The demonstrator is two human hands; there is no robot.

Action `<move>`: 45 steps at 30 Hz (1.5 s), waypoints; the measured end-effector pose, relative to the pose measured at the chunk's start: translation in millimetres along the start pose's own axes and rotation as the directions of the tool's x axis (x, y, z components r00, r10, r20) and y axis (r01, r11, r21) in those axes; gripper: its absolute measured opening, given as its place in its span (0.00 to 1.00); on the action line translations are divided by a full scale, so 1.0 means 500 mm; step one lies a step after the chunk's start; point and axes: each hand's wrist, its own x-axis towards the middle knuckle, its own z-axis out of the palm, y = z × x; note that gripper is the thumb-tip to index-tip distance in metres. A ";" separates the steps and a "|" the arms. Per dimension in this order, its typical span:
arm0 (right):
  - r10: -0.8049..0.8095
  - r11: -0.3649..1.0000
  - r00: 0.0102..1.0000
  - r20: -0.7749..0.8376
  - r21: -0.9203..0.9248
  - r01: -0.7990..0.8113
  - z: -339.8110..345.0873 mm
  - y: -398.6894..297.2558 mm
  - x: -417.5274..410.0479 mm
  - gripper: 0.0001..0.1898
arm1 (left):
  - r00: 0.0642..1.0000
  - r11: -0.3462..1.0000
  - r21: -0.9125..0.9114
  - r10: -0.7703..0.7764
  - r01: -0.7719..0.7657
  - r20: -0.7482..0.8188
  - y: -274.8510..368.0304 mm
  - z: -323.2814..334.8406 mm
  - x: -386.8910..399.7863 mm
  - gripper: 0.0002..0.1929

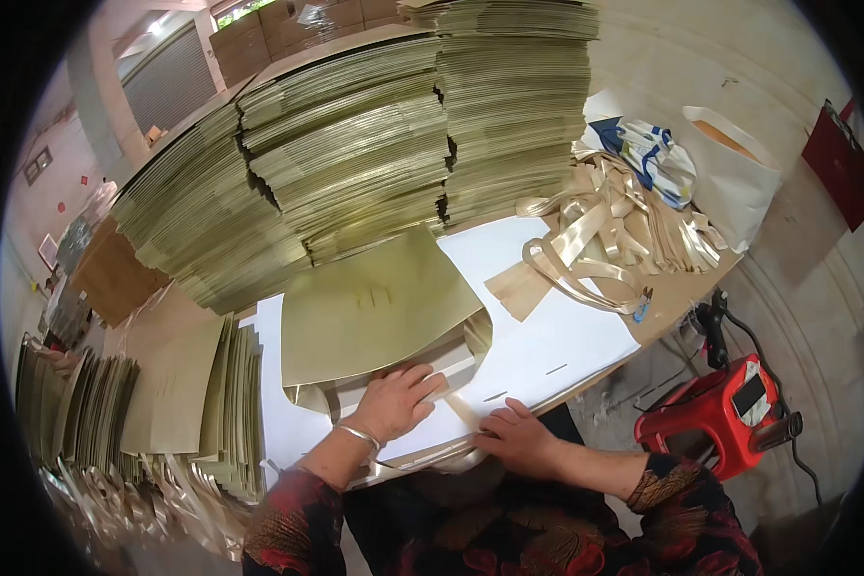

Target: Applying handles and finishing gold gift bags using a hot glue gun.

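A gold-green paper bag (374, 309) lies on white sheets before me, its open mouth towards me and its pale inside partly showing. My left hand (392, 403) rests palm down at that mouth, fingers over the inner edge; what is beneath the palm is hidden. From beside its fingertips a beige satin ribbon (462, 409) runs to the front edge of the table. There my right hand (518, 439) has its curled fingers on the ribbon's near part. More ribbon hangs below the table edge between the hands.
Tall stacks of gold-green bags (345, 158) stand behind. Finished-looking bags with ribbons (165, 410) are lined up at left. Loose ribbons (605, 223) lie at right, near blue-handled snips (643, 305) and a white paper bag (734, 173). A red stool (720, 417) stands beside the table.
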 end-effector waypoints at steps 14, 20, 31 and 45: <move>-0.025 0.994 0.999 -0.033 0.110 0.028 -0.085 -0.105 0.080 0.28 | 0.988 0.977 -0.167 -0.116 0.132 0.102 0.030 0.004 0.057 0.23; 0.009 0.999 0.993 0.119 -0.034 -0.005 0.032 -0.108 0.100 0.20 | 0.849 0.905 -0.292 -0.123 0.308 0.514 0.026 -0.076 0.104 0.26; 0.087 0.996 0.991 -0.102 0.035 -0.084 0.032 -0.143 0.134 0.06 | 0.854 0.932 -0.221 -0.146 0.288 0.499 0.000 -0.059 0.102 0.25; 0.088 0.992 0.995 0.052 0.089 -0.092 -0.120 -0.068 0.074 0.05 | 0.985 0.981 -0.090 -0.173 0.171 -0.009 0.079 0.020 0.029 0.25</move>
